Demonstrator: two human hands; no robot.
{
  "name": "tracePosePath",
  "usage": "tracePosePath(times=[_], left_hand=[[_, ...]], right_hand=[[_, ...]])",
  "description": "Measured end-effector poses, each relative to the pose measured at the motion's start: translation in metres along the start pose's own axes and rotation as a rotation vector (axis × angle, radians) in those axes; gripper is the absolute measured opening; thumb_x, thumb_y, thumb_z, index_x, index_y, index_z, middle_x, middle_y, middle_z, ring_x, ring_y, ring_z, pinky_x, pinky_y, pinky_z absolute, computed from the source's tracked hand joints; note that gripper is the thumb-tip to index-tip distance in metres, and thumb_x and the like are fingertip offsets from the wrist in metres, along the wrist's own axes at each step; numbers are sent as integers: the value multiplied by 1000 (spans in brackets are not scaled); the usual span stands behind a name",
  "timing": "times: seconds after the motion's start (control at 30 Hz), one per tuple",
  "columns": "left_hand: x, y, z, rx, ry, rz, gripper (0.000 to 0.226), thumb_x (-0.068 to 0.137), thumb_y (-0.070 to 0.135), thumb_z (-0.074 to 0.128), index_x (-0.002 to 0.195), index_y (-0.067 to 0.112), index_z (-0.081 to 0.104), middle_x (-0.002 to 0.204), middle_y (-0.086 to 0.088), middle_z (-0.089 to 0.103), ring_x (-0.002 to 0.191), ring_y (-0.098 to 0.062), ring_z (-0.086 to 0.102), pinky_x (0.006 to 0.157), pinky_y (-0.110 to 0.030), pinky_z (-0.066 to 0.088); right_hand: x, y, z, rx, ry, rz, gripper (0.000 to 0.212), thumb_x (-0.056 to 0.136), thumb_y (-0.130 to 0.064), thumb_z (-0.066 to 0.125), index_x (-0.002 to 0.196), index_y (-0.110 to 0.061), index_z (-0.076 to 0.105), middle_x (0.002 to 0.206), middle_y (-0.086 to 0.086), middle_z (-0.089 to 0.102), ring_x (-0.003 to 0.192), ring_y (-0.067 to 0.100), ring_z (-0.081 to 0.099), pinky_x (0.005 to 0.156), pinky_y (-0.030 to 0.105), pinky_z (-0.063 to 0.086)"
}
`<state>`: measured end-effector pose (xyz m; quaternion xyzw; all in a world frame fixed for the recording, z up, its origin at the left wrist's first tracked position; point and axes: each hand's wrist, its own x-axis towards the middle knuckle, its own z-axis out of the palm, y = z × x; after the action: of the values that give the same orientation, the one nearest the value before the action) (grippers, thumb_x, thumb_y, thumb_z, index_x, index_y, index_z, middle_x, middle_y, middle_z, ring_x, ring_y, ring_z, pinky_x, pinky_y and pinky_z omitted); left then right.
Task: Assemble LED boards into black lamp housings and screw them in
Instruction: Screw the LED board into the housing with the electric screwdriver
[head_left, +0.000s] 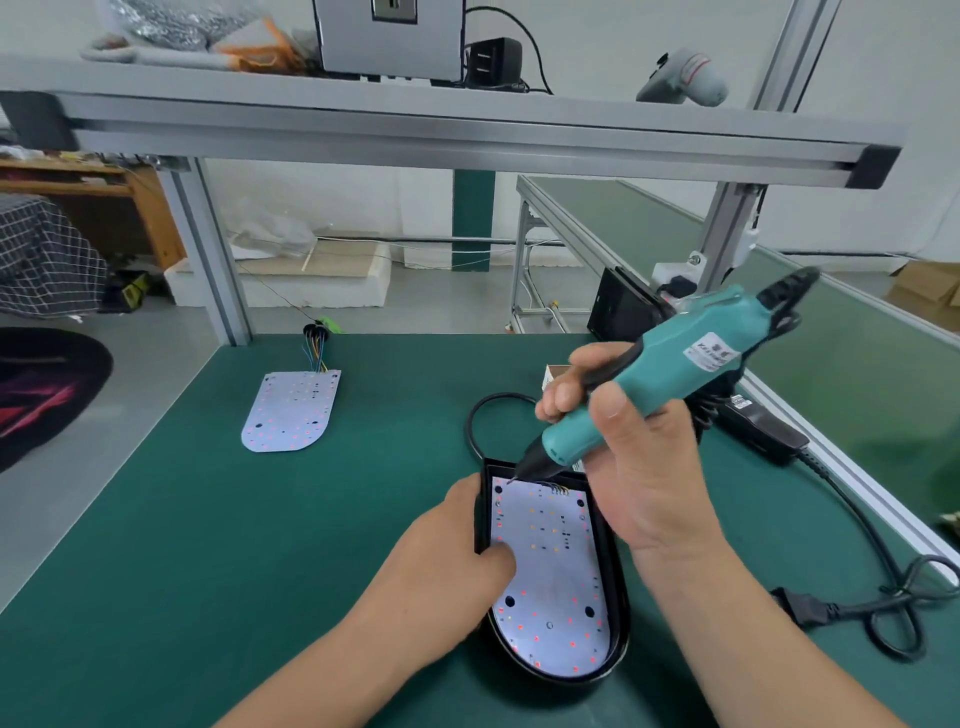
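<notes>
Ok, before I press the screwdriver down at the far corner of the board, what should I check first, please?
1. LED board lies inside the black lamp housing: ok.
2. Left hand grips the housing's left wall, thumb on the board: ok.
3. Right hand grips the electric screwdriver: ok.
4. Bit tip at the board's far left corner: ok.
5. Screwdriver upright: not ok, it leans.
6. Screw on the bit: cannot tell.

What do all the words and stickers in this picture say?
White sticker on the teal electric screwdriver: blurred, unreadable.
White label on the black power adapter: too small to read.
White LED board in the black lamp housing: no readable words.
</notes>
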<state>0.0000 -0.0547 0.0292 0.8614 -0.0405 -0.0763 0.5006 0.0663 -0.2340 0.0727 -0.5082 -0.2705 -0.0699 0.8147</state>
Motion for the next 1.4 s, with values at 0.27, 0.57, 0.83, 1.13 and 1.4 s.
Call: tracePosePath(times=[0.27,0.57,0.83,1.13,1.4], left_hand=[[-4,2,-3,-24,28,3,33,88,27,48,109,53,48,86,13,67,53,-13,63,48,-37,59],[-3,-1,-6,-17,34,17,20,93,33,52,108,47,53,84,14,68,55,-13,66,49,-32,59],[-3,-4,-9,10,81,49,17,92,40,57,108,41,54,86,1,68,58,-11,57,54,-40,56],[-3,-2,-14,182,193,83,32,82,64,51,98,41,36,95,9,60,77,-15,58,76,-38,56],[-4,-4,-18,356,267,183,40,91,55,56,127,49,40,109,22,42,90,-4,54,80,-29,53]], right_hand=[[7,-37,-44,-142,324,32,54,87,-50,83,114,-7,65,84,7,63,60,23,60,50,31,49],[8,-39,-132,-601,520,425,17,100,-18,68,113,-8,63,89,12,65,62,23,70,50,36,58],[4,-30,-151,-1218,418,543,11,98,-29,69,100,-20,62,88,9,70,73,26,70,59,38,57],[4,-32,-144,-1528,272,692,29,99,-40,59,92,-13,50,87,10,64,77,28,63,75,44,53],[4,-34,-135,-1613,309,427,47,97,-45,60,129,-10,59,125,12,58,116,33,54,88,43,46]])
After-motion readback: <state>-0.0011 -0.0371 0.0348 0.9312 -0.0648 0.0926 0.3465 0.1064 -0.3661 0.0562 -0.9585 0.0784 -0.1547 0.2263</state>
